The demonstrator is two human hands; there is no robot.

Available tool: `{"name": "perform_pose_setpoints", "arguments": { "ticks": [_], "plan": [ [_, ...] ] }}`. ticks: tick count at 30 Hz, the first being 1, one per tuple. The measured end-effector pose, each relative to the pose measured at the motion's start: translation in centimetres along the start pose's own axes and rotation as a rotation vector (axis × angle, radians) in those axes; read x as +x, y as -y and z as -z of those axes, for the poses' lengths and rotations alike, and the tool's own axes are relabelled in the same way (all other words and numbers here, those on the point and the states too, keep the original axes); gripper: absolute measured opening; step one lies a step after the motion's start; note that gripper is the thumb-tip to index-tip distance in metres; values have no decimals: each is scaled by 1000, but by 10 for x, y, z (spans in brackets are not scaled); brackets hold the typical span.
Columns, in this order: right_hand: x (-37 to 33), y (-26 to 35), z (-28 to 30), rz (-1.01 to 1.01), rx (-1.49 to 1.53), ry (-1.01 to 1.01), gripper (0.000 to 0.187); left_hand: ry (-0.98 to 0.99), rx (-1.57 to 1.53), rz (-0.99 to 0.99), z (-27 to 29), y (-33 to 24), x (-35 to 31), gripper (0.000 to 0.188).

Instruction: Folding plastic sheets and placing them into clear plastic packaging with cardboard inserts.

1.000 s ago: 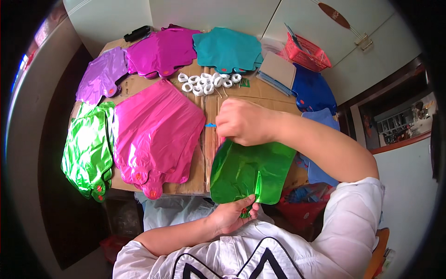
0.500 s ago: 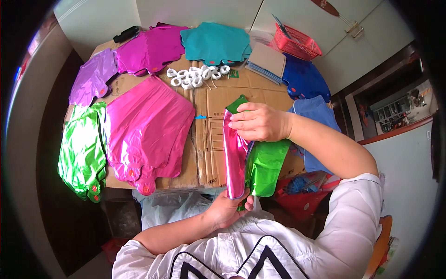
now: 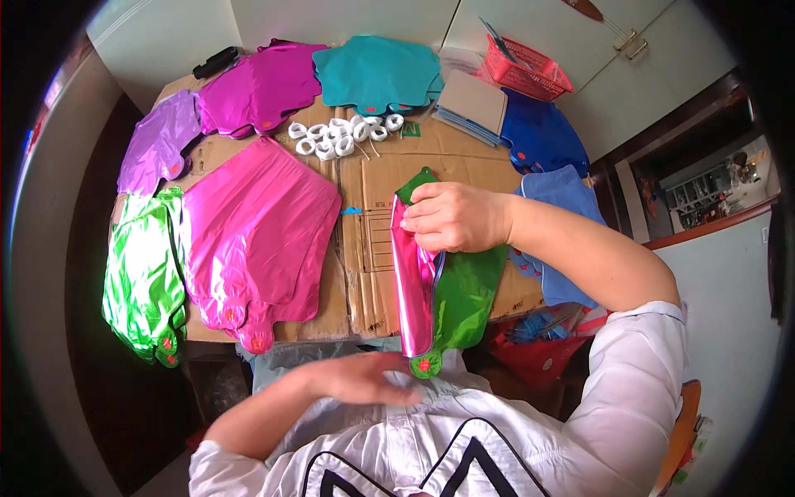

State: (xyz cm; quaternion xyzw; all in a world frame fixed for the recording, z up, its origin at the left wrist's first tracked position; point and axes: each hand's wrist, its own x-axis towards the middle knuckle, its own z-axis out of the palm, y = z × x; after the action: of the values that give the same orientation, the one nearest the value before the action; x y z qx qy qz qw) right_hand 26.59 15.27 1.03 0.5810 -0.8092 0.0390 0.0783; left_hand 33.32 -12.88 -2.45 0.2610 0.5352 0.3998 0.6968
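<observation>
A green flat foil balloon [image 3: 465, 302] lies at the table's near edge with a shiny pink foil strip [image 3: 408, 290] folded along its left side. At the upper end, my right hand [image 3: 460, 217] pinches the folded foil, fingers closed over it. The balloon's round green tab [image 3: 425, 364], with a red mark, hangs past the table edge. My left hand [image 3: 360, 378] is off the foil, just left of the tab, fingers stretched out and somewhat blurred. Left of the balloon a stack of pink foil balloons [image 3: 261, 224] lies flat.
Around the cardboard-covered table [image 3: 368, 302] lie green [image 3: 141, 273], purple [image 3: 161, 137], magenta [image 3: 257, 87], teal [image 3: 377, 70] and blue [image 3: 542, 137] foil stacks. White ribbon rolls [image 3: 335, 137] sit mid-table. A red basket [image 3: 530, 74] stands behind grey-brown card sheets [image 3: 472, 103].
My left hand has let go of the balloon's lower end and moved left. The round tab now shows. My right hand keeps its hold on the upper end.
</observation>
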Motion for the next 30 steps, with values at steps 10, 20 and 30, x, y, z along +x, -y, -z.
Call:
{"name": "perform_pose_setpoints", "arguments": {
  "ticks": [10,20,30],
  "plan": [
    [-3,2,-5,-16,-13,2,11,-723,1277,-816,93,-54,28,49],
    [-47,150,57,-1436,274,251,50,-686,1410,-675,82,-57,29,113],
    [-19,200,-11,-1718,1320,-1181,25,-710,1455,-671,80,-55,31,119]
  ]
}}
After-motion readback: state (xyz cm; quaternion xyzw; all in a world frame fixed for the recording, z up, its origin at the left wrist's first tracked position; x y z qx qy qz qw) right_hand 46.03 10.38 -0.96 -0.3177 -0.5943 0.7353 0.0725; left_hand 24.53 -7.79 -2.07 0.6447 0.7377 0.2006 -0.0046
